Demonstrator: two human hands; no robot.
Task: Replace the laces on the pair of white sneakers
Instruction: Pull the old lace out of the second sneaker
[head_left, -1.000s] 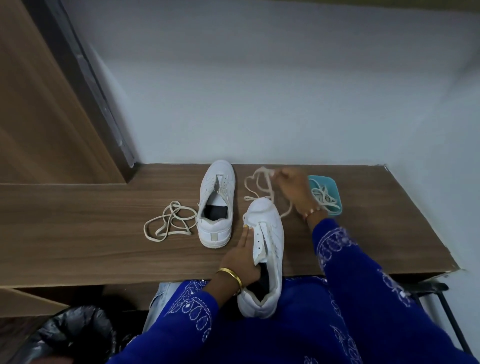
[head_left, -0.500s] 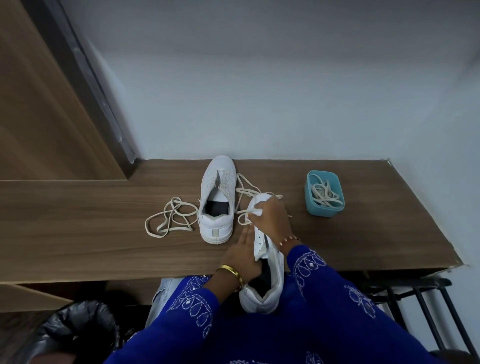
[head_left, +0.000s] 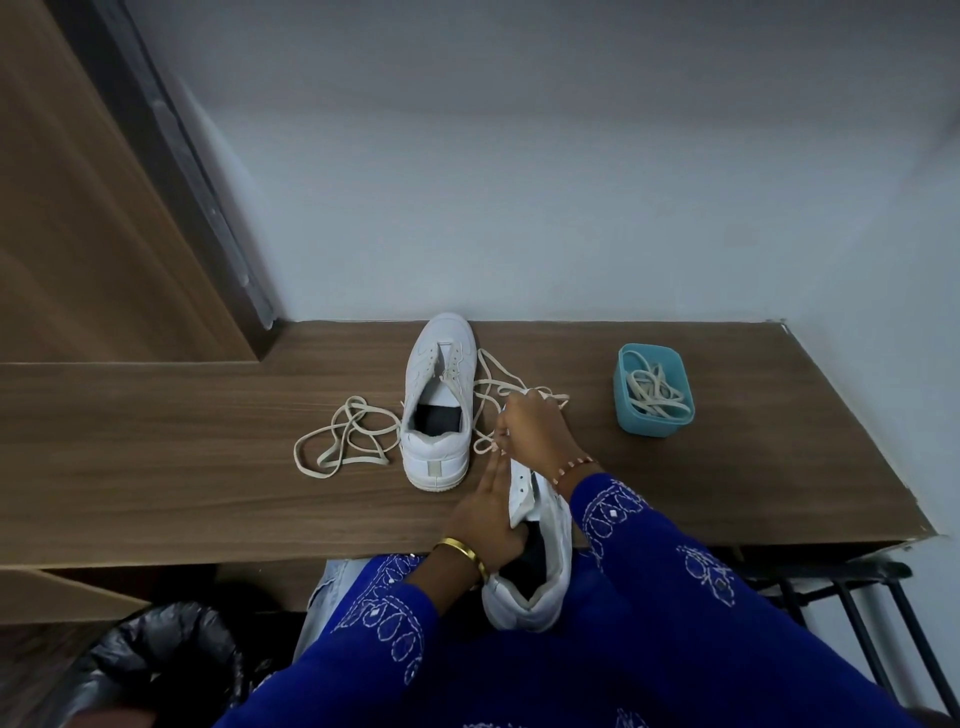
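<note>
One white sneaker (head_left: 439, 400) stands unlaced on the wooden table (head_left: 182, 467), toe toward the wall. The second white sneaker (head_left: 540, 566) hangs over the table's front edge, heel toward me. My left hand (head_left: 488, 519) lies along its left side with straight fingers, thumb at the opening. My right hand (head_left: 535, 431) covers its toe and pinches a cream lace (head_left: 493, 387) that loops over the table beyond it. Another loose cream lace (head_left: 343, 436) lies left of the standing sneaker.
A small teal box (head_left: 652, 423) holding more laces sits at the right of the table. A bin with a black bag (head_left: 156, 660) is at lower left, a black metal rack (head_left: 852, 597) at lower right. A wooden door panel (head_left: 78, 208) rises at the left.
My right hand came back from beside the teal box to the toe of the near sneaker, bringing the lace with it. The left hand stayed on the sneaker's side.
</note>
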